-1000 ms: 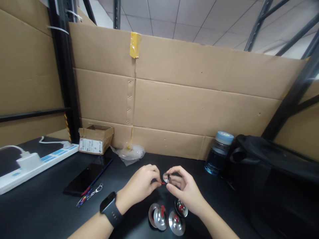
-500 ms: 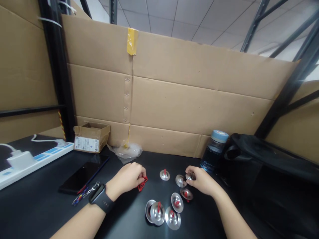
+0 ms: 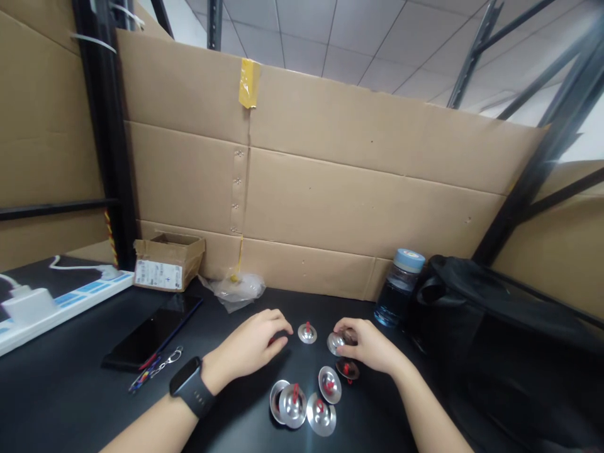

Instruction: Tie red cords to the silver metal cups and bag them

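Observation:
Several silvery finger cymbals with red cord loops lie on the black table. My right hand [image 3: 365,343] curls over two of them, thumb and fingers at opposite edges of one finger cymbal [image 3: 335,344]; the other is partly hidden under the fingers. My left hand [image 3: 257,343], wearing a dark watch [image 3: 189,384], has thumb and forefinger apart and holds nothing visible. A bit of red cord [image 3: 272,341] shows behind its fingers. Between the hands stands a single finger cymbal [image 3: 307,335], loop up. Nearer me are a tilted finger cymbal [image 3: 329,385] and an overlapping pair [image 3: 293,407].
On the left are a phone [image 3: 155,333], a keychain [image 3: 153,371], a white power strip [image 3: 85,305] and a small cardboard box [image 3: 167,264]. Clear plastic wrap [image 3: 236,290] lies at the back. A water bottle [image 3: 399,289] and a black bag [image 3: 500,352] stand right; cardboard [image 3: 321,189] walls the back.
My left hand has let go of the red cord and moved slightly right, its fingers parting. My right hand has shifted left, from one finger cymbal over to its neighbour. The view has shifted slightly.

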Motion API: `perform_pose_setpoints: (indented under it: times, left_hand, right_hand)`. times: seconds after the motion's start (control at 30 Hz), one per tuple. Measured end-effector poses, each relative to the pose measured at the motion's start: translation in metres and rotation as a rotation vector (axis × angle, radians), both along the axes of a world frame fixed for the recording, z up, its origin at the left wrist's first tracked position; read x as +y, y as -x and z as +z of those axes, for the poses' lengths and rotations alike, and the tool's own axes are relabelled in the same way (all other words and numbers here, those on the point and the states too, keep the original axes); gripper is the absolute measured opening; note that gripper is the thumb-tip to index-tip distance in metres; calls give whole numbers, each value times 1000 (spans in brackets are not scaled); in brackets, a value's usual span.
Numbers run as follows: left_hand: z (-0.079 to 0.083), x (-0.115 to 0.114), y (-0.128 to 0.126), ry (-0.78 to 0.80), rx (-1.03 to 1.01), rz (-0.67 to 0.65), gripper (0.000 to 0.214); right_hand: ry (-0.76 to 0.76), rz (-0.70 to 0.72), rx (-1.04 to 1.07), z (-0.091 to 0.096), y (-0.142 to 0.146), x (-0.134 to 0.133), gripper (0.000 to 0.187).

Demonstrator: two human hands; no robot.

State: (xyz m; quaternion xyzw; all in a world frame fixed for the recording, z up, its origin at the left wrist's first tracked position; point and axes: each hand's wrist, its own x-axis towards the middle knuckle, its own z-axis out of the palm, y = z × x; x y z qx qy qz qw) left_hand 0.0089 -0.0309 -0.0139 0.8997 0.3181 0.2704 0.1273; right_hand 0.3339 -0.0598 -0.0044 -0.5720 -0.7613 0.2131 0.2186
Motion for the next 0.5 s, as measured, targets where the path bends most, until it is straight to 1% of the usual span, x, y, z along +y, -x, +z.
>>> perform_pose_setpoints:
  times: [0.17, 0.37, 0.5]
  left_hand:
    - [0, -11, -9, 22, 49, -75, 23]
    - [-4, -15, -14, 56, 78, -128, 24]
    - [-8, -17, -17, 76, 94, -175, 21]
  right_hand:
    - [8, 11, -18, 0, 9, -2, 26]
    - [-45, 30, -91, 1, 13, -3, 32]
    - [-70, 47, -93, 0, 13, -3, 32]
